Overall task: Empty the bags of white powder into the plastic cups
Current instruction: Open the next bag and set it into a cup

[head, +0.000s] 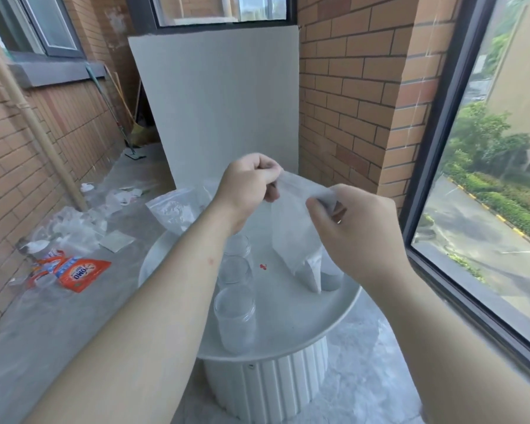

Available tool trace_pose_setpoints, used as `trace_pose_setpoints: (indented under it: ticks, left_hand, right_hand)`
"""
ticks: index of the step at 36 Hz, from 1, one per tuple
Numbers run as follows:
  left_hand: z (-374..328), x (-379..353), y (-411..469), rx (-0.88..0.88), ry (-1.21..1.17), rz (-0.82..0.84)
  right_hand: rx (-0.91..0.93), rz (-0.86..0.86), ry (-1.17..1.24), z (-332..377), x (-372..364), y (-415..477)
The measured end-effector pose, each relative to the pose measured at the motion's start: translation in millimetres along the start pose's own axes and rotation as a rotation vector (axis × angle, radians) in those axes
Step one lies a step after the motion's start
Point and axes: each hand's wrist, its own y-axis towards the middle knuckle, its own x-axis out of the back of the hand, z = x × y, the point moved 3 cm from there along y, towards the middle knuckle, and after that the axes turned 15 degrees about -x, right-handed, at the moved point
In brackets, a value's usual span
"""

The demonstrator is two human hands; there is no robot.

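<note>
Both hands hold a clear zip bag of white powder above the round white table. My left hand pinches the bag's top left corner. My right hand pinches its top right edge. The powder sits in the bag's lower corner, which hangs down next to a plastic cup partly hidden behind the bag and my right hand. Three clear plastic cups stand in a row under my left forearm: near, middle and far.
Another clear bag with powder lies at the table's far left edge. A small red mark is on the tabletop. An orange detergent pouch and empty plastic bags litter the floor at left. A window runs along the right.
</note>
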Motion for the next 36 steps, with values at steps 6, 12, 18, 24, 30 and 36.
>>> trace_pose_setpoints:
  ticks: [6,12,18,24,30,36]
  left_hand:
    - [15.5,-1.6,-20.1,0.166,0.095,0.014]
    - [22.3,2.2,-56.7,0.389,0.088,0.03]
    - [30.2,6.4,-76.4,0.464,-0.112,-0.077]
    - [33.3,10.2,-77.6,0.473,-0.127,-0.093]
    - [35.7,3.2,-77.5,0.482,-0.15,-0.084]
    - [36.4,-0.9,-75.8,0.458,-0.149,-0.084]
  right_hand:
    - [-0.114,0.163,-0.187,-21.7,-28.5,-19.6]
    - [-0.283,0.341,-0.143,-22.8,-45.4,-37.2]
    - [-0.605,0.459,0.248,-13.4,-37.8,-24.9]
    - [-0.647,0.577,0.268,-17.8,-36.6,-20.6]
    - [-0.63,0.636,0.26,-14.6,-40.4,-22.7]
    - [-0.62,0.671,0.271,-14.0,-43.4,-24.9]
